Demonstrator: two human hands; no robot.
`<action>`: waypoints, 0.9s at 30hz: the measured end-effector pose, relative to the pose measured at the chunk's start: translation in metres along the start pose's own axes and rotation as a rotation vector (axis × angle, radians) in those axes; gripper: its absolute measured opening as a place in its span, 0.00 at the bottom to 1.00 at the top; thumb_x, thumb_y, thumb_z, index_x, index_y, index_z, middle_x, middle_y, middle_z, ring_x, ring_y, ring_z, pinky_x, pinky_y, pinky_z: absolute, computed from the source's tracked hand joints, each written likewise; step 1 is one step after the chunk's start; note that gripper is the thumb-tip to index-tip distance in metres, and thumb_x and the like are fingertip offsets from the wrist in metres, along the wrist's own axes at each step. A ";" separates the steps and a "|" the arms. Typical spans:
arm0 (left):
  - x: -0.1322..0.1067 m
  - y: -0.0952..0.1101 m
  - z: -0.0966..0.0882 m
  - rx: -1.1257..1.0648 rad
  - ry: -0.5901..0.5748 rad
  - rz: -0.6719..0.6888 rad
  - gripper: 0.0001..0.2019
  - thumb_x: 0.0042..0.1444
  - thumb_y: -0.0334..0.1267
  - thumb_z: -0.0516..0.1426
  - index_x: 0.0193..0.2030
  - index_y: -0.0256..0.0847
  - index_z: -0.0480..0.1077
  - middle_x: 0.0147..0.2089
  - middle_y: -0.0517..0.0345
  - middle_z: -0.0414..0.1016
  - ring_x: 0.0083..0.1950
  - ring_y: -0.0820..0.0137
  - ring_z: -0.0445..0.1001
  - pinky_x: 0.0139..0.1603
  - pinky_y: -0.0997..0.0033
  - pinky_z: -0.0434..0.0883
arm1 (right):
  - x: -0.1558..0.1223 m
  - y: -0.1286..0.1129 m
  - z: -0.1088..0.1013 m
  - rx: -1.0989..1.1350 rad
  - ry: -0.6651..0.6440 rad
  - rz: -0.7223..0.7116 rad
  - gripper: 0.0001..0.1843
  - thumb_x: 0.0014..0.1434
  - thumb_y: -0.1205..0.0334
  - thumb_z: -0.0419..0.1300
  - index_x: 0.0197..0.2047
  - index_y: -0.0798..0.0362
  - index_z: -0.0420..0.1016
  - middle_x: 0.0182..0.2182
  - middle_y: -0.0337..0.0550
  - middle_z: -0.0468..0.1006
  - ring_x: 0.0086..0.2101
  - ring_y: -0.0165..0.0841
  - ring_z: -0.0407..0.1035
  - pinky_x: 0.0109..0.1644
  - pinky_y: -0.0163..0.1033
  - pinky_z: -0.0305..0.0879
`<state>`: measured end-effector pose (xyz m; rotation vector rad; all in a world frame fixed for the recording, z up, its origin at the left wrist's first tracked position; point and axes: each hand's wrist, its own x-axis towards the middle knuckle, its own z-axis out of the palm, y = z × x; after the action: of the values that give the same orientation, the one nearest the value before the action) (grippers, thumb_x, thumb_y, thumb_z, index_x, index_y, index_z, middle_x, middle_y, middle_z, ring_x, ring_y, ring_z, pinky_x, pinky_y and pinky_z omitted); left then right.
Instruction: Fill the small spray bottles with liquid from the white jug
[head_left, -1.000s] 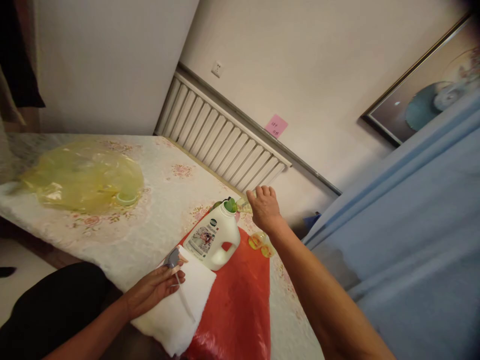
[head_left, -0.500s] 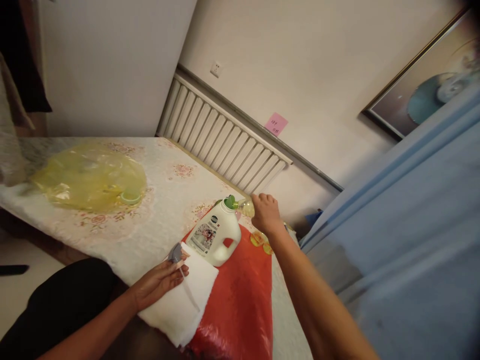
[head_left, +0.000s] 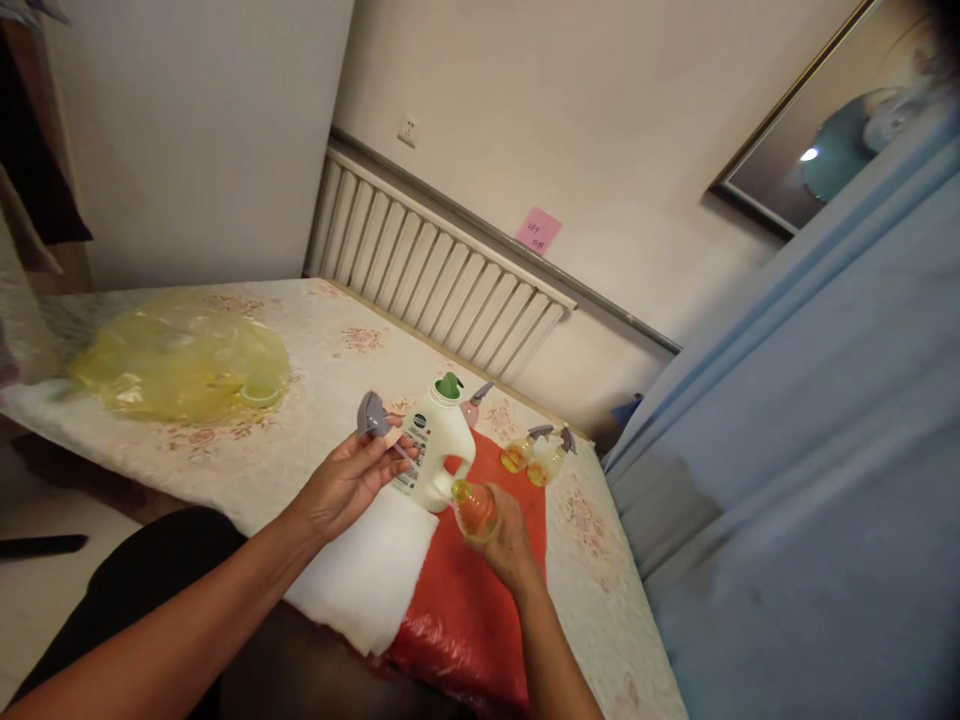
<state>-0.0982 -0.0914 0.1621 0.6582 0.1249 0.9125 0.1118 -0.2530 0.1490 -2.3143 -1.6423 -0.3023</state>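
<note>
My left hand (head_left: 346, 482) is raised over the white cloth (head_left: 367, 572) and pinches a grey spray-trigger head (head_left: 372, 414) with its thin tube hanging down. My right hand (head_left: 504, 540) grips a small clear bottle of orange liquid (head_left: 474, 508), its open neck pointing toward the trigger head. Both hands hover over the red plastic sheet (head_left: 480, 610). A white detergent jug with a green cap (head_left: 436, 446) stands just behind and between them.
Two small spray bottles of yellow-orange liquid (head_left: 538, 458) and a pinkish one (head_left: 472, 406) stand behind the jug. A yellow plastic bag (head_left: 180, 356) lies far left on the floral tablecloth (head_left: 322, 370). A radiator (head_left: 435, 284) lines the wall; blue fabric (head_left: 810, 440) hangs on the right.
My right hand took the small bottle from behind the jug and brought it forward over the red sheet. My left hand lifted the trigger head off the cloth.
</note>
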 end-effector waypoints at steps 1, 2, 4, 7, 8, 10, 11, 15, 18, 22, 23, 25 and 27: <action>0.000 0.000 0.005 0.016 -0.002 0.016 0.14 0.59 0.35 0.65 0.51 0.38 0.74 0.40 0.52 0.80 0.45 0.66 0.78 0.46 0.69 0.75 | -0.007 -0.001 0.003 0.079 0.002 0.035 0.27 0.53 0.61 0.66 0.57 0.46 0.69 0.51 0.48 0.77 0.49 0.45 0.72 0.51 0.47 0.70; 0.000 0.000 0.009 0.032 -0.005 0.024 0.14 0.59 0.35 0.65 0.51 0.38 0.73 0.40 0.52 0.80 0.45 0.66 0.78 0.45 0.70 0.75 | -0.013 -0.001 0.005 0.154 0.006 0.068 0.28 0.52 0.63 0.66 0.57 0.45 0.69 0.51 0.48 0.77 0.50 0.46 0.72 0.53 0.48 0.70; -0.001 -0.001 0.015 0.058 -0.009 0.031 0.14 0.59 0.35 0.65 0.51 0.37 0.73 0.40 0.51 0.80 0.44 0.66 0.78 0.44 0.70 0.75 | -0.022 -0.001 0.007 0.268 0.028 0.113 0.29 0.49 0.66 0.67 0.56 0.45 0.70 0.51 0.48 0.77 0.52 0.47 0.72 0.55 0.50 0.69; -0.001 -0.001 0.021 0.087 -0.019 0.039 0.14 0.60 0.35 0.64 0.52 0.37 0.73 0.40 0.51 0.79 0.44 0.65 0.78 0.43 0.70 0.75 | -0.030 0.000 0.007 0.326 0.068 0.108 0.29 0.48 0.67 0.66 0.55 0.48 0.69 0.51 0.49 0.77 0.52 0.46 0.72 0.57 0.49 0.69; -0.001 0.000 0.022 0.095 -0.022 0.044 0.14 0.61 0.35 0.64 0.52 0.37 0.73 0.41 0.51 0.79 0.45 0.65 0.78 0.44 0.70 0.75 | -0.032 0.001 0.007 0.334 0.080 0.103 0.29 0.48 0.67 0.66 0.55 0.49 0.69 0.51 0.49 0.77 0.52 0.45 0.72 0.57 0.48 0.69; -0.001 0.001 0.025 0.107 -0.021 0.047 0.14 0.61 0.35 0.63 0.52 0.37 0.73 0.41 0.50 0.79 0.45 0.66 0.77 0.45 0.70 0.74 | -0.036 0.002 0.007 0.338 0.092 0.101 0.28 0.48 0.68 0.66 0.54 0.50 0.69 0.51 0.49 0.77 0.52 0.45 0.72 0.57 0.48 0.69; 0.000 0.001 0.026 0.111 -0.019 0.045 0.13 0.61 0.35 0.63 0.52 0.37 0.73 0.41 0.51 0.79 0.44 0.66 0.77 0.45 0.70 0.74 | -0.037 0.002 0.007 0.339 0.096 0.105 0.27 0.49 0.67 0.66 0.54 0.49 0.70 0.51 0.49 0.77 0.52 0.45 0.72 0.57 0.48 0.70; -0.002 -0.005 0.030 0.157 -0.024 0.034 0.16 0.57 0.37 0.67 0.51 0.37 0.73 0.40 0.52 0.79 0.43 0.67 0.77 0.43 0.71 0.74 | -0.041 -0.001 0.010 0.361 0.118 0.104 0.25 0.50 0.66 0.67 0.52 0.49 0.70 0.50 0.49 0.77 0.51 0.45 0.72 0.56 0.48 0.71; -0.007 -0.019 0.034 0.269 -0.032 0.009 0.20 0.54 0.41 0.68 0.51 0.39 0.72 0.40 0.54 0.79 0.44 0.67 0.77 0.43 0.71 0.73 | -0.041 -0.009 0.010 0.400 0.148 0.069 0.22 0.49 0.67 0.67 0.48 0.49 0.71 0.46 0.48 0.78 0.48 0.45 0.74 0.53 0.49 0.71; -0.017 -0.041 0.039 0.532 -0.055 -0.029 0.22 0.53 0.48 0.67 0.50 0.39 0.73 0.46 0.53 0.79 0.50 0.62 0.76 0.50 0.65 0.72 | -0.036 -0.023 0.005 0.501 0.169 0.037 0.20 0.47 0.67 0.68 0.45 0.48 0.72 0.41 0.45 0.79 0.42 0.42 0.75 0.48 0.46 0.72; -0.020 -0.045 0.039 0.596 -0.073 -0.040 0.22 0.53 0.49 0.67 0.50 0.39 0.74 0.48 0.53 0.79 0.52 0.61 0.75 0.54 0.63 0.71 | -0.035 -0.026 0.005 0.535 0.163 0.040 0.22 0.46 0.67 0.68 0.46 0.48 0.72 0.42 0.44 0.79 0.42 0.41 0.75 0.48 0.46 0.72; -0.023 -0.053 0.039 0.684 -0.120 -0.067 0.22 0.53 0.49 0.66 0.51 0.40 0.74 0.50 0.54 0.80 0.54 0.59 0.75 0.59 0.60 0.68 | -0.034 -0.028 0.006 0.596 0.144 0.061 0.27 0.44 0.66 0.70 0.49 0.48 0.71 0.44 0.44 0.79 0.44 0.42 0.75 0.50 0.46 0.72; -0.025 -0.058 0.038 0.718 -0.166 -0.087 0.21 0.54 0.49 0.65 0.52 0.40 0.74 0.51 0.54 0.80 0.55 0.58 0.75 0.62 0.58 0.67 | -0.034 -0.027 0.010 0.628 0.132 0.084 0.33 0.41 0.67 0.71 0.52 0.49 0.71 0.46 0.45 0.79 0.46 0.43 0.74 0.51 0.47 0.72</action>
<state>-0.0596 -0.1536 0.1548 1.3790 0.3375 0.7154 0.0747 -0.2712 0.1311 -1.8340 -1.3247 0.0755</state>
